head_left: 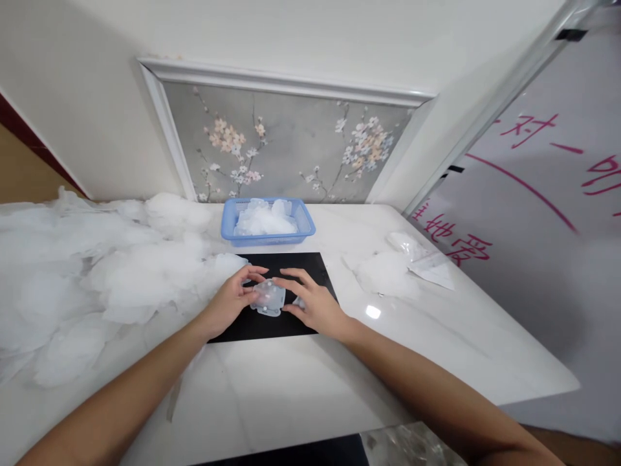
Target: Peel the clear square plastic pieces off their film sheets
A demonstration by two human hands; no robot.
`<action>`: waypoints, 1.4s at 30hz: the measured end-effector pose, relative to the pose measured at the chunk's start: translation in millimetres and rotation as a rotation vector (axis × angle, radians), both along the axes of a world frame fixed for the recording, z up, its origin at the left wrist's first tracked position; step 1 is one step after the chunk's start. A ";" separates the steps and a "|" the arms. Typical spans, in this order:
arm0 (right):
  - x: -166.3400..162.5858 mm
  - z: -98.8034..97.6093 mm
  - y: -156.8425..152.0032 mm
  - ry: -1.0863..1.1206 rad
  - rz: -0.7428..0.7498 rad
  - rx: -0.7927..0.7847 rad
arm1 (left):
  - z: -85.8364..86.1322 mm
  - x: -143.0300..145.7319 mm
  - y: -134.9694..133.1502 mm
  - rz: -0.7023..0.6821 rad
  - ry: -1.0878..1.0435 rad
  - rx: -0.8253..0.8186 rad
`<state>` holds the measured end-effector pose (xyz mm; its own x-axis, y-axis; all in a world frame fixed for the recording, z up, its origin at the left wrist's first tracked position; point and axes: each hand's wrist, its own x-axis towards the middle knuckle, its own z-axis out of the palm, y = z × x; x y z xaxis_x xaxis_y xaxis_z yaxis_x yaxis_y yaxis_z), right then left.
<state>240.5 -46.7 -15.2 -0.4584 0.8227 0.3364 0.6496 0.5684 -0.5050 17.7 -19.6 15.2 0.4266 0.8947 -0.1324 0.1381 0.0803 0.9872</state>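
Note:
A small clear plastic piece (268, 298) with white dots lies on a black mat (272, 323) in the middle of the white table. My left hand (231, 301) pinches its left edge with thumb and fingers curled. My right hand (310, 301) rests on its right side, fingers bent over the edge and touching the mat. Both forearms reach in from the near edge.
A blue basket (305, 226) with clear plastic pieces stands behind the mat. A large heap of white translucent plastic (82, 278) covers the left of the table. A smaller pile and a clear bag (402, 265) lie at the right. A whiteboard with red writing (533, 194) leans at the right.

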 end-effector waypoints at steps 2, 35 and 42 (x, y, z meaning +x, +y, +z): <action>0.1 0.5 -0.1 0.023 0.007 0.061 | 1.7 2.8 -2.7 -0.034 -0.003 0.002; 30.4 5.3 22.3 0.927 -0.199 -1.051 | -4.8 -14.9 18.6 0.003 0.754 0.848; 30.7 8.2 22.8 0.930 -0.192 -1.030 | 4.0 2.3 -5.0 0.168 0.367 0.431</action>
